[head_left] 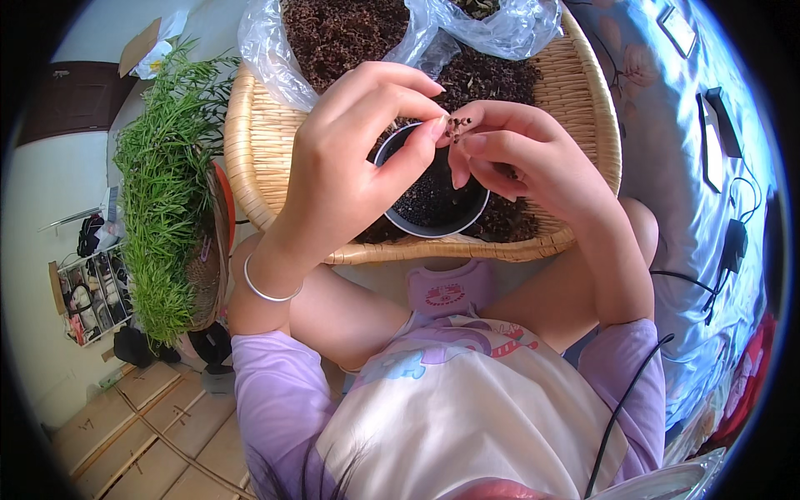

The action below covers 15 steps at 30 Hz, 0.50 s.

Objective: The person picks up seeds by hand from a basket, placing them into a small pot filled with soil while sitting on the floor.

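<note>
Over a round bowl (406,225) with a pale rim, both my hands meet at the fingertips. A small sprig of dried reddish-brown husks (458,127), looking like peppercorns, sits between them. My left hand (354,142) pinches one side of it with thumb and forefinger, its other fingers curved above. From the other side my right hand (533,154) grips it between thumb and fingers; a few more dark bits show under its curled fingers. Small black grains (425,200) lie in the bowl. Part of the bowl's far rim is hidden by my hands.
The bowl stands on a woven tray (257,158) in front of me. Loose brown husks (496,79) surround it, and a clear plastic bag (271,62) holds more. A leafy green plant (162,192) stands left; a bed with pale blue cloth (667,237) and cables is right.
</note>
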{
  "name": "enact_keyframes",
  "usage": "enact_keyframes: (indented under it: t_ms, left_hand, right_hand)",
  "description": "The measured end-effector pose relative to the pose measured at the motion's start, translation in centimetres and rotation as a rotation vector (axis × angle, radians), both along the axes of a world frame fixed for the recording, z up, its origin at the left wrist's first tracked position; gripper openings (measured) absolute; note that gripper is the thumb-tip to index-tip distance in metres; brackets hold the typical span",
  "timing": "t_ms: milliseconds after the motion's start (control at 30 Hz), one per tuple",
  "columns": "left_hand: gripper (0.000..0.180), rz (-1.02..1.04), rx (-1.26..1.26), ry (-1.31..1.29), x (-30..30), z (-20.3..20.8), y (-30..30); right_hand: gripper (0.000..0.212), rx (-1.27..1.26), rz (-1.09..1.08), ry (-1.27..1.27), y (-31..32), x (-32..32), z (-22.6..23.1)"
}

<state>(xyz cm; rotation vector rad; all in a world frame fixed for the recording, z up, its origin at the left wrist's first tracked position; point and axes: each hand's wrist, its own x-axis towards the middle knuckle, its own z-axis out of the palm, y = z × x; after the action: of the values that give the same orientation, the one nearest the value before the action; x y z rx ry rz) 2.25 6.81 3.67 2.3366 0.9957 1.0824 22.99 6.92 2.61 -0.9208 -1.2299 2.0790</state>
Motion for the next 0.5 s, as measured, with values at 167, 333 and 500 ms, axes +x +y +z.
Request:
enact_keyframes:
  t_ms: [167,333,500]
  left_hand:
    - [0.006,0.002,-0.007,-0.012,-0.08,-0.09,0.0]
    - [0.006,0.005,-0.011,-0.005,-0.22,-0.17,-0.02]
    - [0.005,0.016,-0.023,0.013,-0.27,-0.11,-0.11]
  right_hand:
    - [0.02,0.008,-0.02,-0.002,0.02,0.09,0.08]
    - [0.022,0.078,-0.055,-0.054,0.05,-0.04,-0.07]
    - [0.023,0.117,-0.035,-0.067,0.06,-0.02,-0.14]
